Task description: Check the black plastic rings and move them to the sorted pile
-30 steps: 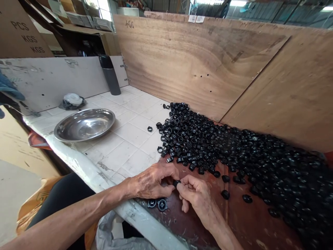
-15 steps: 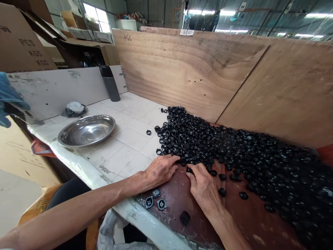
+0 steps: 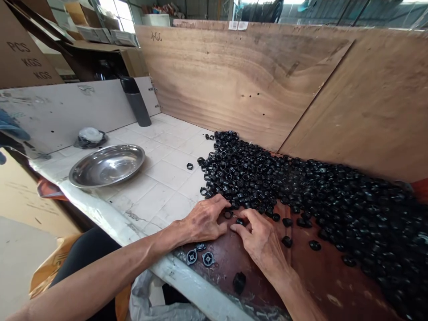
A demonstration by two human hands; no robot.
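Observation:
My left hand (image 3: 205,219) rests at the near edge of a heap of black plastic rings (image 3: 230,174), thumb and forefinger apart. A single black ring (image 3: 228,214) lies in the gap by its fingertips, and I cannot see it gripped. Close by on the right, my right hand (image 3: 259,234) pinches a small black plastic part (image 3: 240,221) between thumb and forefinger. Several grey round caps with side tabs (image 3: 208,258) lie on the brown surface below the left wrist. Nearer the front edge is a dark black piece (image 3: 239,282).
A steel bowl (image 3: 107,167) stands on the tiled white surface at left, with a dark bottle (image 3: 136,102) behind it. Black rounded parts (image 3: 361,209) spread in a large heap on the right. Plywood boards (image 3: 234,76) wall off the back.
My left thumb has moved away from its forefinger, and a ring now shows between my hands. My right hand has shifted slightly left. The view has tilted down a little.

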